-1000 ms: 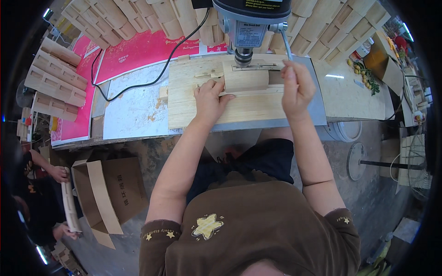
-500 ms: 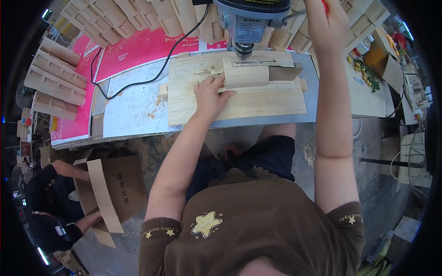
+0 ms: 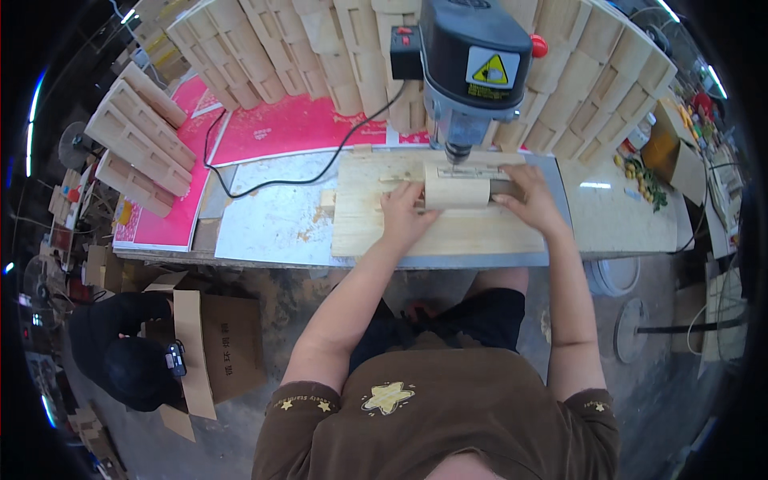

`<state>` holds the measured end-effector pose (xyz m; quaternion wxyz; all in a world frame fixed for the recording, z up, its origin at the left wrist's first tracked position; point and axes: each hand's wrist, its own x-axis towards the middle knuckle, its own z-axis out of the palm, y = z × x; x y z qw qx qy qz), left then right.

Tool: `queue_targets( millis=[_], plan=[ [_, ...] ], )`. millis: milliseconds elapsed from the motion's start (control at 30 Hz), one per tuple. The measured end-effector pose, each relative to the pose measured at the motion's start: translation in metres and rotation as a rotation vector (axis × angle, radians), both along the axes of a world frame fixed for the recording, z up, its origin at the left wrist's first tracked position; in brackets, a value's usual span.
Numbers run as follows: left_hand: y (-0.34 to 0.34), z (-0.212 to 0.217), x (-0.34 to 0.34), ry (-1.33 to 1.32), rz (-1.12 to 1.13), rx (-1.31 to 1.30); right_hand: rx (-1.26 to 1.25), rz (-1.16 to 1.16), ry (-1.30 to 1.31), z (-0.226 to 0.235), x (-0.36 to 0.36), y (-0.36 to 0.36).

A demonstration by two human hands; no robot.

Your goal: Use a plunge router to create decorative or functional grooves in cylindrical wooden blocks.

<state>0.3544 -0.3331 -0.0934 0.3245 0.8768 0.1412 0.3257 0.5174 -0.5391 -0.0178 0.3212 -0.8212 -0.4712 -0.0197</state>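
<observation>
A pale, curved wooden piece (image 3: 458,194) with a slot along its top lies on a flat wooden board (image 3: 448,240). My left hand (image 3: 405,213) grips its left end, thumb on the near side and fingers on the far side. At the right end, my right hand (image 3: 534,198) has its thumb on the near side and fingers reaching over the far edge. Above the piece stands a drill press (image 3: 475,80), its chuck (image 3: 458,154) over the slotted face. Whether the bit touches the wood is too small to tell.
Rows of similar slotted wooden pieces (image 3: 264,56) stand along the back, and more lean at the left (image 3: 144,136). A black cable (image 3: 336,152) crosses the bench. Lower left, another person (image 3: 128,352) bends over a cardboard box (image 3: 232,344). A white bucket (image 3: 614,276) stands below the bench.
My right hand has come down from beside the drill press to the right end of the wooden piece. My left hand stays at the left end. The view has shifted, showing more of the drill's top.
</observation>
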Motion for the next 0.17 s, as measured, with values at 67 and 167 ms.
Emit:
queue_targets(
  millis=[67,167],
  plan=[
    [0.01,-0.001,-0.012,0.033,-0.032,-0.07,-0.017,-0.004,-0.094,0.005,-0.015,0.003],
    [0.026,0.006,-0.039,0.003,-0.181,-0.167,-0.126,0.018,0.065,0.008,-0.011,-0.003]
  ],
)
